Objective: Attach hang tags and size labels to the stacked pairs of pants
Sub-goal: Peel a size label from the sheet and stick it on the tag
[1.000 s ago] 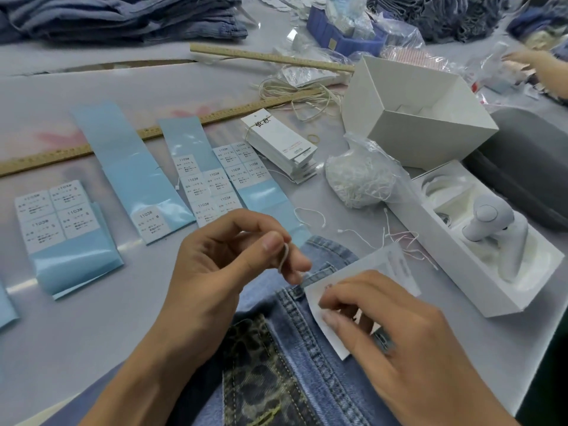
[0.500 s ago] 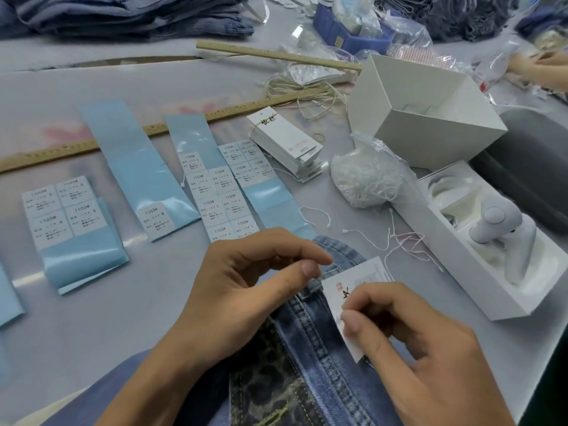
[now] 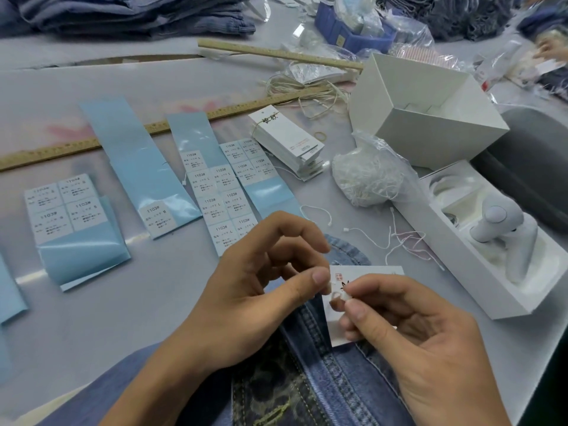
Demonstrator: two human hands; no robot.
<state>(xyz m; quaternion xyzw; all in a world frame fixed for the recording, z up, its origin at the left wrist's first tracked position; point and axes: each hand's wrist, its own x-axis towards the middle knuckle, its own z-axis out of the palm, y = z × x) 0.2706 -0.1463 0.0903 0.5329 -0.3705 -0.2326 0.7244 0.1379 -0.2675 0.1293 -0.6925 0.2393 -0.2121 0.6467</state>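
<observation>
The blue denim pants [image 3: 332,379] lay at the near edge of the grey table [image 3: 92,327], with bare tabletop to their left. Over the waistband, the left hand [image 3: 255,290] and right hand [image 3: 408,327] met, each pinching an end of a thin white plastic tag loop [image 3: 335,292] between thumb and forefinger, the other fingers loosely curled. The white paper hang tag [image 3: 365,273] lay beneath them on the denim. A long white open box [image 3: 479,272] held a white device [image 3: 501,229].
</observation>
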